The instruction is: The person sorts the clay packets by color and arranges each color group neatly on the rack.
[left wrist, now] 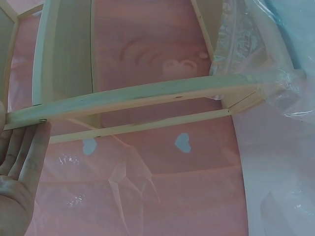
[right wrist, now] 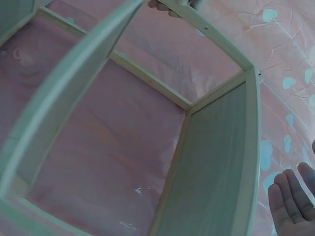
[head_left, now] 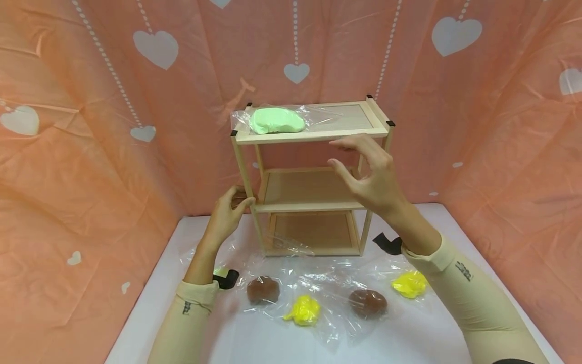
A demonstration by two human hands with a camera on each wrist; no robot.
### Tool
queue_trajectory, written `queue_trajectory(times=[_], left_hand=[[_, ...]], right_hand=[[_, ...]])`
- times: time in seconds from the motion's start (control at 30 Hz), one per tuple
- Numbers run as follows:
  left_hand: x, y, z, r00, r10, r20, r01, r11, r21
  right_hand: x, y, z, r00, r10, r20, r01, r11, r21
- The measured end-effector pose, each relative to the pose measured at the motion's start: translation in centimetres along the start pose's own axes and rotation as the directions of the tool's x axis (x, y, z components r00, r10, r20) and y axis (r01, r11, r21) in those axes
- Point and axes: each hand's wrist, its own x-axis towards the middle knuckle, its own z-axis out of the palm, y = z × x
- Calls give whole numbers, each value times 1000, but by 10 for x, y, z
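Observation:
A wooden three-tier rack [head_left: 313, 207] [left wrist: 138, 98] [right wrist: 211, 162] stands upright, with a bagged pale green lump [head_left: 276, 121] on the left of its top tier. My left hand [head_left: 226, 215] [left wrist: 20, 172] grips the rack's left front post near the middle tier, thumb in front and fingers partly hidden behind. Raised before the right side of the rack, my right hand [head_left: 375, 177] [right wrist: 294, 199] holds nothing; its thumb and fingers are spread apart in a loose curve below the top tier's front edge.
On the white table [head_left: 254, 344], in front of the rack, lie clear bags with brown lumps [head_left: 263, 290] [head_left: 368, 304] and yellow lumps [head_left: 305, 310] [head_left: 410, 284]. Pale green material [head_left: 221, 272] shows beside my left wrist. A pink heart-patterned cloth [head_left: 200, 126] surrounds the back and sides.

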Motion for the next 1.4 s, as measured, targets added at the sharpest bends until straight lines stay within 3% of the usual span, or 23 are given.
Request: queue_trajectory(times=[0.4,0.67,1.13,1.4], left_hand=[[2,1,-1,1000,18,-10,-19,1000,-20],[0,-1,0,1000,2,-21,-3,999,-35],[-4,-4,-3,999,10,-40,-9,1000,30],[-13,-12,-6,1000,14,-16,-13,997,80]], right_hand=[[-38,6,-10,997,68,36,-68,998,-20],[-59,16,-16,989,148,-17,-149,989,-3],[-87,39,-31,968,243,-63,-246,968,-54],[-98,45,-37,951,293,-95,-300,952,-67]])
